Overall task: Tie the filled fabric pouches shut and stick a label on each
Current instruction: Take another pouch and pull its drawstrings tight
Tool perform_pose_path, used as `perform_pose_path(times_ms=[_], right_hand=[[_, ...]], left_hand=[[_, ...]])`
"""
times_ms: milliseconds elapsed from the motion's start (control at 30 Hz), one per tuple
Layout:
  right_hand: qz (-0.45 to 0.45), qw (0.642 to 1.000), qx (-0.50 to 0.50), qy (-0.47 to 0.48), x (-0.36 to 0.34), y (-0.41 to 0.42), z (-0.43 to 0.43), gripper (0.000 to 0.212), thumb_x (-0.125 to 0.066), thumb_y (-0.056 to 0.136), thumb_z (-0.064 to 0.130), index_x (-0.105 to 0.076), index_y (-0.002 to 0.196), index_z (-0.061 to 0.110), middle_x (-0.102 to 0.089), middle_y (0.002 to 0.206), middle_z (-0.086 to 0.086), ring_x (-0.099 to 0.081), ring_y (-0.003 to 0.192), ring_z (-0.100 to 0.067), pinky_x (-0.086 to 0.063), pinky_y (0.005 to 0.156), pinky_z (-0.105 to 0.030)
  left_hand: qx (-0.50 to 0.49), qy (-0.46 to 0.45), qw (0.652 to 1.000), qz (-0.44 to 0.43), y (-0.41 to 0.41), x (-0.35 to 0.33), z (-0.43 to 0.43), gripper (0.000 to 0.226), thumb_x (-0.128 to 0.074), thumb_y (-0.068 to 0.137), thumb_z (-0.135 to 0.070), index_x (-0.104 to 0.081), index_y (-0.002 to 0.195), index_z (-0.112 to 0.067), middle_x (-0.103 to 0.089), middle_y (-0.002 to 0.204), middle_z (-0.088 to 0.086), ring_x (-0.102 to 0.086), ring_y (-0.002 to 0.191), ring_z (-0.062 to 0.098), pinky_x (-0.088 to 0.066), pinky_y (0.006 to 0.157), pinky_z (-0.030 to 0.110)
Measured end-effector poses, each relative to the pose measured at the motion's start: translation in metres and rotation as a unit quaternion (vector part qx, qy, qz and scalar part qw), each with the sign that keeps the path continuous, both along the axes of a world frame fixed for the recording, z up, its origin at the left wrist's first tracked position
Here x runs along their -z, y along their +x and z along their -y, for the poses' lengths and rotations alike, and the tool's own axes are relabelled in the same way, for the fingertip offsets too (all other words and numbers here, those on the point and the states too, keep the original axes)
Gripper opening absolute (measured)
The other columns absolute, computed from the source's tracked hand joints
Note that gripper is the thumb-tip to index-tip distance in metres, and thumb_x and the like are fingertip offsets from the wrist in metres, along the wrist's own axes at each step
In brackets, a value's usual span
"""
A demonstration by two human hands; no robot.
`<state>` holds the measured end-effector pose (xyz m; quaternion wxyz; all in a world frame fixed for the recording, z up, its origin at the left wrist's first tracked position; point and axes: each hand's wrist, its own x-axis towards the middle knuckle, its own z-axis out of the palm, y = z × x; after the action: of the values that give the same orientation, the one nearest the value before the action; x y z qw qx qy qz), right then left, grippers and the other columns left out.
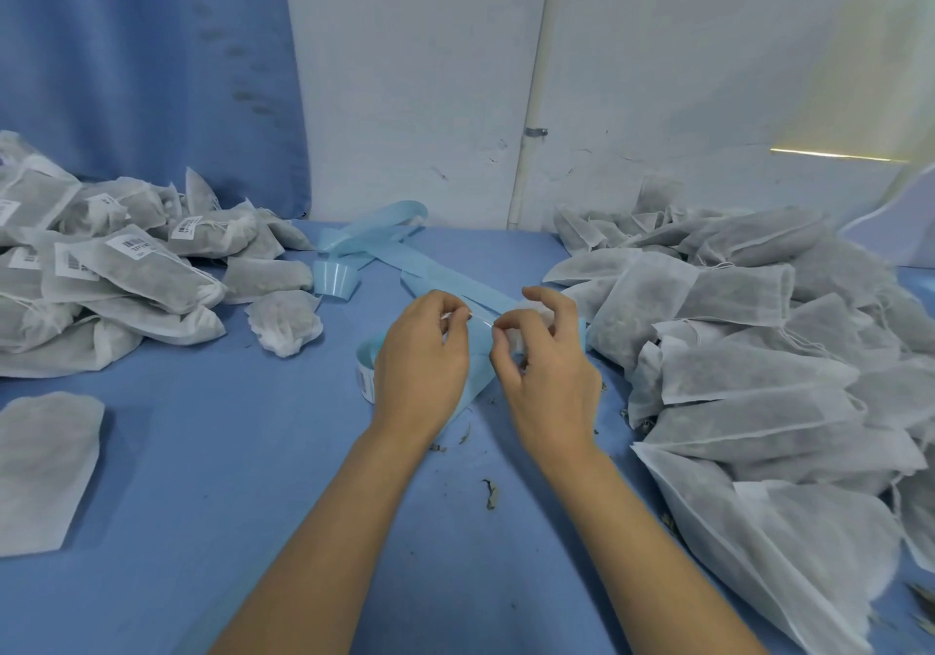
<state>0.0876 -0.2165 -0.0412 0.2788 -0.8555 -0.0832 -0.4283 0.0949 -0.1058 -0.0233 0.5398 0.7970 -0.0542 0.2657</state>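
White label (480, 319) spans left hand (420, 356) to right hand (549, 376).

Soft, cool, even light fills the room, bright enough everywhere. A warm yellowish glare washes over the upper right of the frame, beside the pale wall (657, 72). Shadows on the counter (202, 477) are faint and diffuse. The wide lens bows the pipe (531, 98) and stretches the edges. The fingers (448, 306) and the label (475, 319) they pinch look slightly smeared.

Left hand (420, 366), right hand (549, 376) — both pinch a white strip (473, 318).
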Motion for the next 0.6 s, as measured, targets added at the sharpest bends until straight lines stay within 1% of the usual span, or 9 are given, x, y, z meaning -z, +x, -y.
perform_pose_path(times_ms=[100,200,267,333,400,433,500,533,600], right_hand=[[-0.044,0.999,0.011,0.014,0.004,0.002,0.007,0.004,-0.066,0.086,0.018,-0.063,0.086,0.016,-0.049,0.133,0.004,-0.057,0.063,-0.021,-0.035,0.042,-0.024],[-0.063,0.998,0.003,0.018,0.009,0.001,0.01,0.005,-0.066,0.085,0.018,-0.062,0.088,0.016,-0.047,0.133,0.004,-0.056,0.062,-0.022,-0.035,0.045,-0.022],[-0.071,0.997,-0.018,0.01,0.01,0.001,0.007,0.004,-0.064,0.086,0.018,-0.061,0.089,0.017,-0.046,0.132,0.004,-0.054,0.061,-0.021,-0.039,0.045,-0.027],[-0.081,0.996,-0.032,0.009,0.011,0.002,0.002,0.004,-0.062,0.088,0.02,-0.06,0.09,0.016,-0.046,0.13,0.005,-0.053,0.061,-0.02,-0.044,0.048,-0.032],[-0.085,0.996,-0.035,0.016,0.013,0.003,0.0,0.004,-0.061,0.089,0.017,-0.06,0.09,0.013,-0.048,0.127,0.003,-0.054,0.063,-0.021,-0.047,0.05,-0.036],[-0.084,0.996,-0.038,0.022,0.014,0.003,0.001,0.003,-0.061,0.089,0.014,-0.061,0.09,0.011,-0.049,0.125,0.002,-0.056,0.065,-0.021,-0.048,0.051,-0.038],[-0.083,0.995,-0.047,0.041,0.017,0.003,0.005,0.001,-0.061,0.088,0.009,-0.061,0.089,0.008,-0.05,0.12,0.0,-0.056,0.069,-0.021,-0.05,0.055,-0.043],[-0.083,0.994,-0.051,0.051,0.018,0.002,0.006,0.001,-0.061,0.088,0.008,-0.061,0.089,0.007,-0.049,0.117,0.0,-0.055,0.07,-0.019,-0.051,0.058,-0.045],[-0.08,0.993,-0.053,0.064,0.019,0.002,0.007,0.0,-0.062,0.088,0.008,-0.062,0.088,0.008,-0.048,0.115,0.003,-0.05,0.072,-0.01,-0.052,0.063,-0.043]], left_hand=[[-0.077,0.061,0.995,-0.007,0.004,0.002,-0.004,0.013,-0.046,0.097,-0.019,-0.056,0.089,-0.019,-0.057,0.086,-0.007,-0.052,0.082,0.013,-0.028,0.064,0.025],[-0.137,0.05,0.989,-0.028,0.009,0.003,-0.014,0.017,-0.043,0.098,-0.019,-0.059,0.098,-0.014,-0.059,0.095,-0.002,-0.055,0.09,0.019,-0.033,0.069,0.032],[-0.162,0.045,0.985,-0.04,0.011,0.003,-0.02,0.018,-0.041,0.099,-0.017,-0.059,0.101,-0.013,-0.058,0.098,-0.001,-0.051,0.09,0.018,-0.032,0.07,0.032],[-0.178,0.045,0.982,-0.051,0.011,0.004,-0.023,0.019,-0.042,0.098,-0.017,-0.06,0.1,-0.012,-0.055,0.097,-0.003,-0.047,0.086,0.016,-0.031,0.069,0.031],[-0.177,0.055,0.98,-0.067,0.011,0.004,-0.025,0.018,-0.045,0.097,-0.018,-0.062,0.099,-0.013,-0.054,0.096,-0.002,-0.048,0.085,0.016,-0.031,0.068,0.031],[-0.17,0.069,0.98,-0.076,0.012,0.005,-0.027,0.018,-0.047,0.096,-0.019,-0.064,0.097,-0.014,-0.054,0.097,-0.002,-0.049,0.088,0.017,-0.033,0.069,0.031],[-0.141,0.13,0.976,-0.1,0.014,0.005,-0.031,0.02,-0.051,0.093,-0.021,-0.07,0.098,-0.016,-0.053,0.106,0.001,-0.046,0.104,0.021,-0.039,0.074,0.034],[-0.124,0.168,0.971,-0.115,0.014,0.005,-0.033,0.021,-0.053,0.093,-0.023,-0.071,0.102,-0.018,-0.053,0.114,0.002,-0.041,0.112,0.022,-0.04,0.081,0.036],[-0.109,0.227,0.958,-0.137,0.012,0.003,-0.032,0.029,-0.052,0.094,-0.028,-0.065,0.119,-0.025,-0.047,0.134,0.0,-0.03,0.122,0.024,-0.034,0.095,0.036]])
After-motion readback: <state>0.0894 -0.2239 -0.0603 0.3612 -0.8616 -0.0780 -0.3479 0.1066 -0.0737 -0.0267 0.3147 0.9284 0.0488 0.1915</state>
